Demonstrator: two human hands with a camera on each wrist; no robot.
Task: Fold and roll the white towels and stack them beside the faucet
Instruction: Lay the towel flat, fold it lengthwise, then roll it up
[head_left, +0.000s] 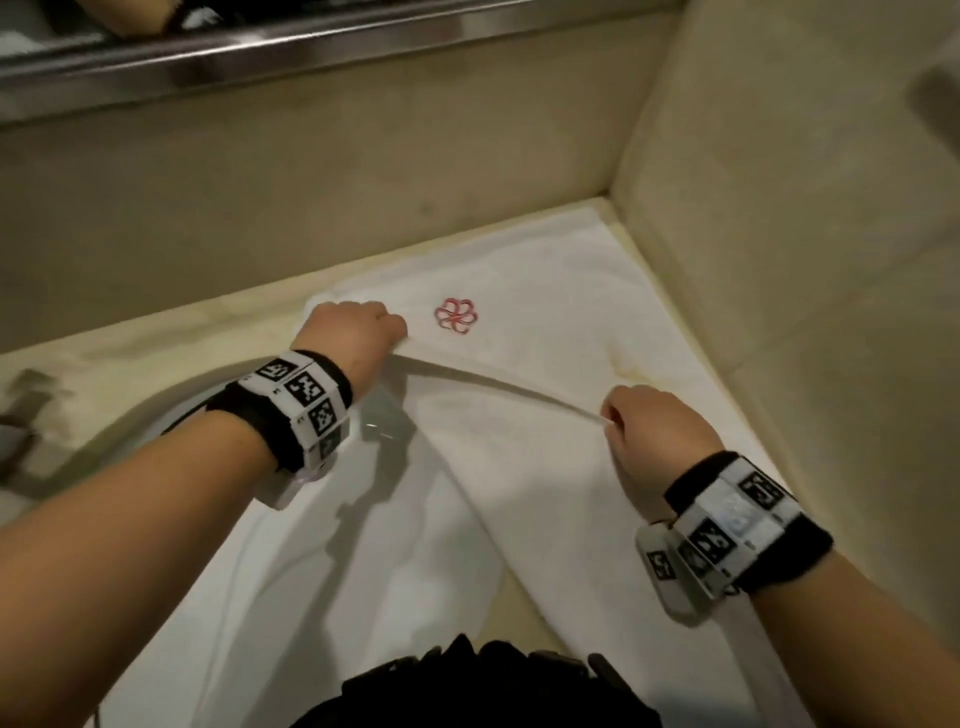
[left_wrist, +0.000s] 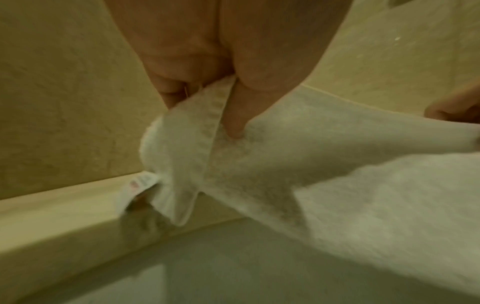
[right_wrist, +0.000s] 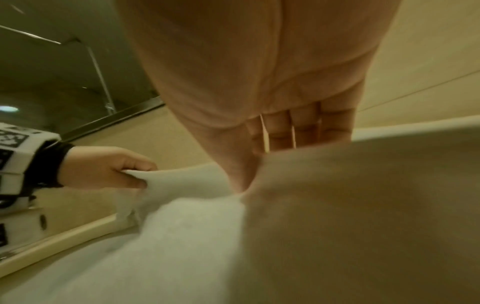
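Fingers (right_wrist: 298, 131) of both hands were clamped on a white towel's (head_left: 545, 291) edge.
It was held taut between the right hand (head_left: 657, 431) and left hand (head_left: 353, 332), spread over the beige counter (head_left: 156, 338) corner, beyond the sink (head_left: 363, 519).

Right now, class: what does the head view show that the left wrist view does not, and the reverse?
Only the head view shows the red emblem on the towel, both wristbands and the sink under the towel's near part. Only the left wrist view shows the care tag hanging at the towel's corner and the hem pinched under the left hand's thumb. Both show the towel's edge held taut between the left hand and the right hand.
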